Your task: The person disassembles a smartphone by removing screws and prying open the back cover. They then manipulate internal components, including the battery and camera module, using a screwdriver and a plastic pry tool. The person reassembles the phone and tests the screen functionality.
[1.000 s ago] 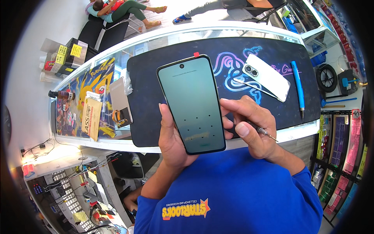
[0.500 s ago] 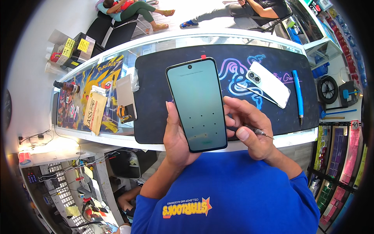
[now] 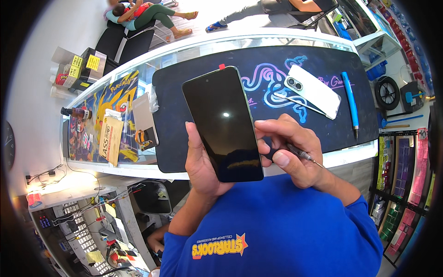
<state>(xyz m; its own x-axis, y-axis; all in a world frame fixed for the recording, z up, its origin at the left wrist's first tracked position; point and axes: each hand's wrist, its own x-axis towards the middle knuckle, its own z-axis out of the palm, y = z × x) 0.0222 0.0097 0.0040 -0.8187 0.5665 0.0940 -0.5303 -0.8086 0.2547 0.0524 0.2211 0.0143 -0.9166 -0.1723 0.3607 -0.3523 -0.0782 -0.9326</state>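
My left hand (image 3: 200, 171) grips a smartphone (image 3: 220, 124) upright over a black desk mat (image 3: 170, 111); its screen is dark, with a small red tab at the top edge. My right hand (image 3: 295, 152) holds a thin metal screwdriver (image 3: 304, 154) crosswise in curled fingers, tip pointing right, and its index finger reaches to the phone's right edge. Beyond it, a white phone or back shell (image 3: 318, 94) with a camera bump lies on the mat over a thin strip, beside a long blue pen-like tool (image 3: 351, 104).
A colourful mat (image 3: 92, 138) with envelope (image 3: 110, 143), bottle (image 3: 76, 113) and silver slab (image 3: 144, 115) lies left on the glass counter (image 3: 198, 39). Boxes (image 3: 87, 69) stand behind. Two seated people (image 3: 161, 18) (image 3: 277, 9) are beyond. A cluttered workbench (image 3: 87, 221) is lower left; shelving (image 3: 401, 184) right.
The phone's screen has gone from lit, with a dot grid, to dark. Both hands keep their holds, with only slight shifts in the view.
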